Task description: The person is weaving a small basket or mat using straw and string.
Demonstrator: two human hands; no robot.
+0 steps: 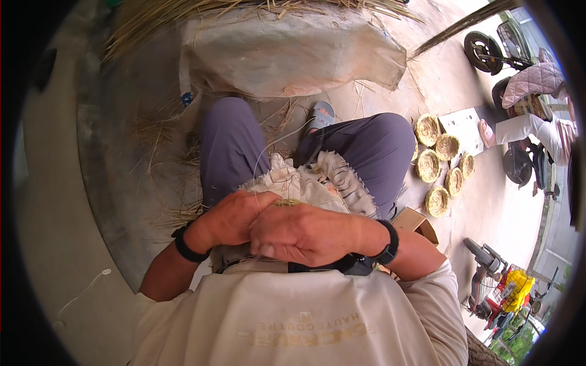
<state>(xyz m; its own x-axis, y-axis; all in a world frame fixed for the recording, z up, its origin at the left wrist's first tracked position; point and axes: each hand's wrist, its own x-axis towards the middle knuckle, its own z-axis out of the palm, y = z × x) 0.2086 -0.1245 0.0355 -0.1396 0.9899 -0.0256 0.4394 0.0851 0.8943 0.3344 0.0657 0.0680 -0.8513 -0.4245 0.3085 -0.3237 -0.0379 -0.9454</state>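
My hands meet over my lap, both closed. My left hand (232, 218) and my right hand (305, 233) grip a small piece of straw weaving (287, 202). Only its yellow-green edge shows above my knuckles; the fingers hide the rest. One thin pale strand (262, 155) arcs up from between the hands toward my knees. Beneath them a crumpled whitish cloth (326, 186) lies across my lap, between my spread legs.
Several round straw baskets (428, 166) stand on the floor at the right. By my right knee is a cardboard box (410, 221). Loose straw (152, 131) litters the floor; a straw pile (183, 18) lies beyond a whitish sheet (287, 55). Another person (534, 128) and a scooter (488, 287) are far right.
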